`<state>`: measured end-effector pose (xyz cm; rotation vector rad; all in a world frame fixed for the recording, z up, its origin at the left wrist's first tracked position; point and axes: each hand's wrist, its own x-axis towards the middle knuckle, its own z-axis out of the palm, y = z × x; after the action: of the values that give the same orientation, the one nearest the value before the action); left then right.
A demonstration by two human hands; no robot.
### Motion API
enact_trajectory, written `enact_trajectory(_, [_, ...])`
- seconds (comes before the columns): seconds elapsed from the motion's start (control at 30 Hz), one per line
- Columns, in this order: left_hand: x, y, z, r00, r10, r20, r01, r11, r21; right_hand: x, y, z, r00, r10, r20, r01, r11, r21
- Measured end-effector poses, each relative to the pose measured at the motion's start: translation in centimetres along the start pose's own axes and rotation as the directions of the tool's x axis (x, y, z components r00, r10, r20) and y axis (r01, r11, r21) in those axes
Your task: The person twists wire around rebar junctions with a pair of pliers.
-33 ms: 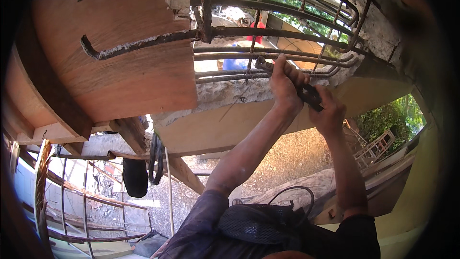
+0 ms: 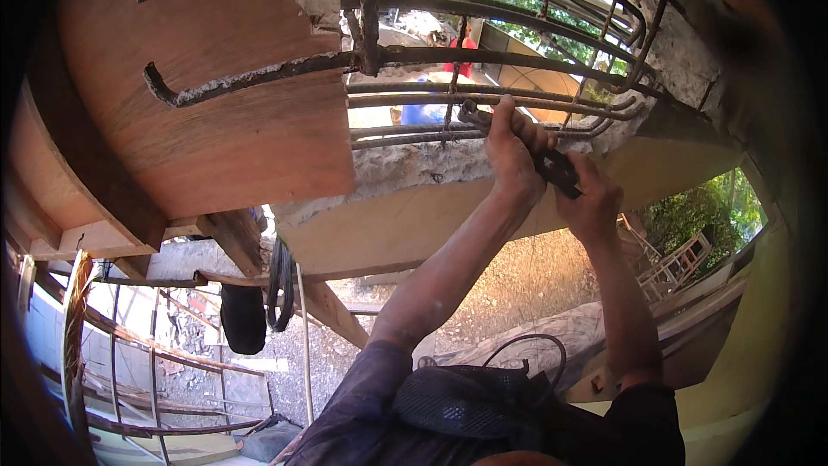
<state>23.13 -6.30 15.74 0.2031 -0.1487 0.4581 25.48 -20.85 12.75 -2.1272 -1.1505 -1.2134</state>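
Observation:
Both my hands hold a dark, pliers-like metal tool (image 2: 559, 174) slantwise at the rebar cage. My left hand (image 2: 514, 154) wraps round its upper part, close to the head, thumb pointing up. Lower down, the fingers of my right hand (image 2: 593, 205) are closed about the handle end. The tool's head lies over the lower horizontal rebars (image 2: 401, 102), beside a rusty upright bar (image 2: 454, 78); whether its jaws grip anything is too small to tell. Just below runs the rough broken edge of a concrete beam (image 2: 414, 164).
A plywood panel (image 2: 233, 121) fills the upper left, with a bent rebar end (image 2: 177, 97) crossing it. Timber braces (image 2: 237, 242), a hanging black object (image 2: 242, 319) and coiled cable (image 2: 281, 285) are lower left. Below lies gravelly ground. A person in red (image 2: 466, 56) stands beyond the bars.
A thin wire that hung below the bars beside the tool no longer shows. My hands and the tool stay practically in place.

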Motion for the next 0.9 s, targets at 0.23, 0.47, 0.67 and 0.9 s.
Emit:
enact_trajectory(0.23, [0.4,0.3,-0.7,0.998,0.054,-0.032,-0.052,0.997,0.058,0.0,0.3,1.6,0.999,0.004,-0.035,-0.001,0.996,0.090])
enact_trajectory(0.47, [0.1,0.3,-0.3,0.998,0.045,0.038,-0.049,0.992,0.114,-0.1,-0.1,0.5,0.998,0.066,0.015,-0.067,0.995,0.078])
enact_trajectory(0.67, [0.3,0.1,-0.3,0.999,0.038,0.027,-0.041,0.994,0.102,-0.4,0.5,0.8,0.999,0.029,-0.014,-0.029,0.998,0.062])
enact_trajectory(0.9, [-0.4,0.6,-0.5,0.996,0.052,-0.067,-0.039,0.983,0.178,-0.3,-1.1,0.4,0.987,0.114,0.117,-0.144,0.945,0.294])
